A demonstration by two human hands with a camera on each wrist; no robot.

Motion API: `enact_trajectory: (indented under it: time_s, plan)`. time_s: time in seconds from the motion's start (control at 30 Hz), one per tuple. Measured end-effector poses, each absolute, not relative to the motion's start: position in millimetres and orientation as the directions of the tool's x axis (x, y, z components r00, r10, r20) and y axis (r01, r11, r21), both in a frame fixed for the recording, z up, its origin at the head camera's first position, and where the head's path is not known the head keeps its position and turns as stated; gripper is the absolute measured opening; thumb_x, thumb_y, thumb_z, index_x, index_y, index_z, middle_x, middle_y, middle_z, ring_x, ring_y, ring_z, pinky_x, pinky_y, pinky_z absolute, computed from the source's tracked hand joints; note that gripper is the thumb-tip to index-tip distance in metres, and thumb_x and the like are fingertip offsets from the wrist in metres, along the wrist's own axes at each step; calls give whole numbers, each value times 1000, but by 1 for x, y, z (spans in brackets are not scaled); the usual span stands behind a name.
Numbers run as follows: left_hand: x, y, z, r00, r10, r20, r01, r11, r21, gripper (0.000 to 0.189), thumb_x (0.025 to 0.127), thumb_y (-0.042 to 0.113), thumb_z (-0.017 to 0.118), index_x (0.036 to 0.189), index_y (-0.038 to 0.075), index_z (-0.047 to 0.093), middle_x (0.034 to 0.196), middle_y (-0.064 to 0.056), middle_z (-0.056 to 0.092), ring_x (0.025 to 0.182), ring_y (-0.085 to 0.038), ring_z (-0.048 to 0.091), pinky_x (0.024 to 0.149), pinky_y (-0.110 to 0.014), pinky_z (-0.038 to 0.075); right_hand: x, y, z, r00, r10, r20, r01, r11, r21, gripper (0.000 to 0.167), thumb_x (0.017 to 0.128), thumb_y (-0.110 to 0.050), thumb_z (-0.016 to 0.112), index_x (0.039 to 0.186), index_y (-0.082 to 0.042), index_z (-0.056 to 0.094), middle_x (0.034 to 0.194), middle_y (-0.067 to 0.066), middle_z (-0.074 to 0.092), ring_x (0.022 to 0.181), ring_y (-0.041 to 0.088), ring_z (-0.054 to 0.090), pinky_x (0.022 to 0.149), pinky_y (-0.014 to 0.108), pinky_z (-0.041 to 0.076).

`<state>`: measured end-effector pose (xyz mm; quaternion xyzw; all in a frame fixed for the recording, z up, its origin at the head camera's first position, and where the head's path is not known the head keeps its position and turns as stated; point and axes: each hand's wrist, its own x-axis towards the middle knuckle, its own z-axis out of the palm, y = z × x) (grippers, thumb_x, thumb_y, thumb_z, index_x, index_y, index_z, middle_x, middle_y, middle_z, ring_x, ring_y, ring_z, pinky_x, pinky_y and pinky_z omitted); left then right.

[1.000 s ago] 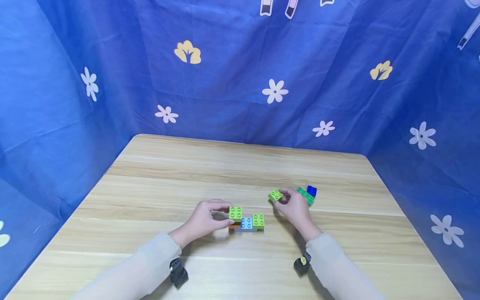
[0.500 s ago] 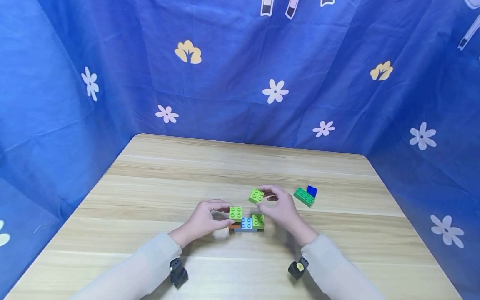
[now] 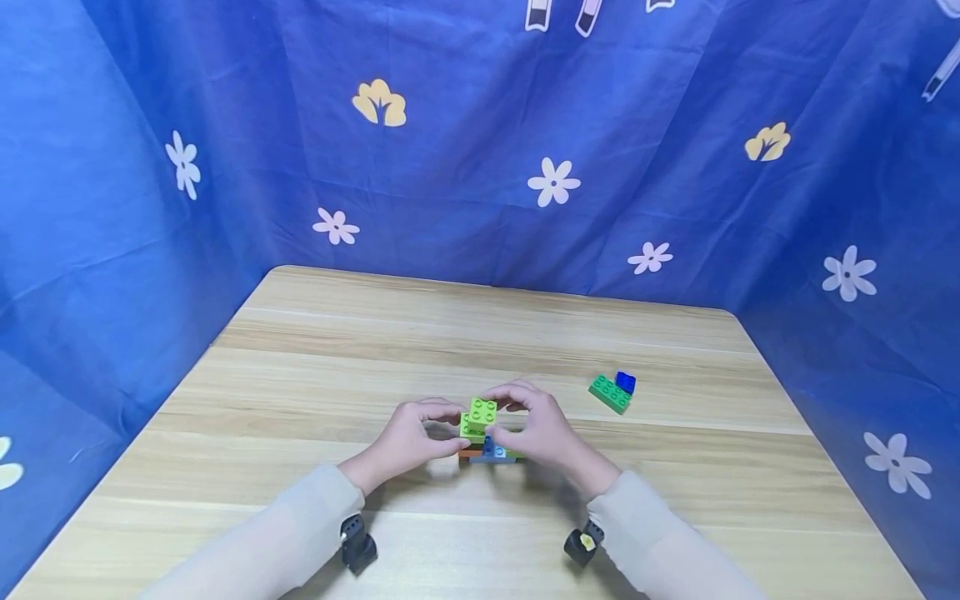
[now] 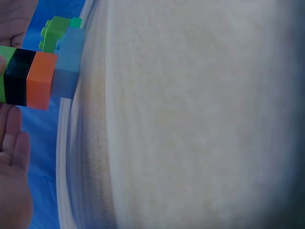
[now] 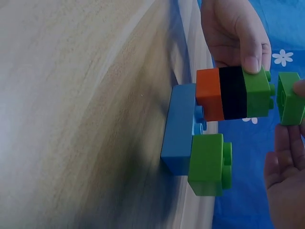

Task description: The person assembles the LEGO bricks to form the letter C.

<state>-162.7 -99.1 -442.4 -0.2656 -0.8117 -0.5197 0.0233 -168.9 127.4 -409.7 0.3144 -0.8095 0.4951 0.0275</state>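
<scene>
A: Your right hand (image 3: 536,429) has thumb and fingertips clamped on a four-stud lime brick (image 3: 483,414), centre of the head view, right over the stack!

B: And just left of it, your left hand (image 3: 412,435) pinches the stack's top lime brick (image 5: 257,93). The right wrist view shows a slim gap between the two, so nothing's joined there.

A: Under your left grip: black brick (image 5: 232,93), orange brick (image 5: 208,95), light-blue base brick (image 5: 178,126), with another lime brick (image 5: 206,164) at the base's other end.

B: Where's the danger?

A: Orange overhangs the base's end. Press hard out there and the column could tip or pop loose; studs out of line could leave your brick crooked.

B: Any containers?

A: None I can see. Right of centre, a green brick (image 3: 611,394) and dark-blue brick (image 3: 625,382) lie close together straight on the wooden tabletop (image 3: 375,333).
</scene>
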Motion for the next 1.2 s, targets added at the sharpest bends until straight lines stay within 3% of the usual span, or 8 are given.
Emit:
enact_trajectory:
  time_s: [0.3,0.57,0.8,1.0,1.2]
  plan:
    - [-163,-99,-442,-862,407,303,448,331,830,36,74,12,81,108,4,70,103,-2,68,92,-20,64,86,-41,52,-171,122,-412,-788,-516,335,-541,322,-777,38,77,-6,77,113,-11,68,105,-2,64,96,21,59,86,45,49]
    - [-164,-99,-443,-853,415,315,465,330,822,35,74,11,81,106,5,71,101,0,68,92,-17,64,86,-38,52,-174,123,-407,-777,-545,315,-565,385,-730,39,73,-8,79,111,-13,70,94,-10,62,92,10,58,87,36,50]
    - [-164,-100,-443,-846,418,331,479,325,815,35,73,10,82,106,5,71,102,-1,68,92,-17,64,84,-39,53,-177,122,-398,-776,-576,257,-564,452,-691,38,72,-8,79,109,-12,72,89,-9,61,87,18,60,72,39,52]
    - [-164,-100,-443,-852,413,322,473,344,811,35,73,11,82,106,6,71,101,1,68,92,-15,63,86,-36,52,-175,119,-393,-790,-564,239,-556,496,-668,38,70,-7,79,107,-14,73,86,-9,60,84,16,60,65,28,50]
    - [-165,-100,-442,-851,417,320,473,344,811,33,74,14,82,105,8,72,100,3,68,92,-15,63,86,-37,52,-175,118,-395,-806,-536,250,-543,501,-674,39,67,-7,81,105,-13,74,85,-10,61,82,9,59,72,30,52]
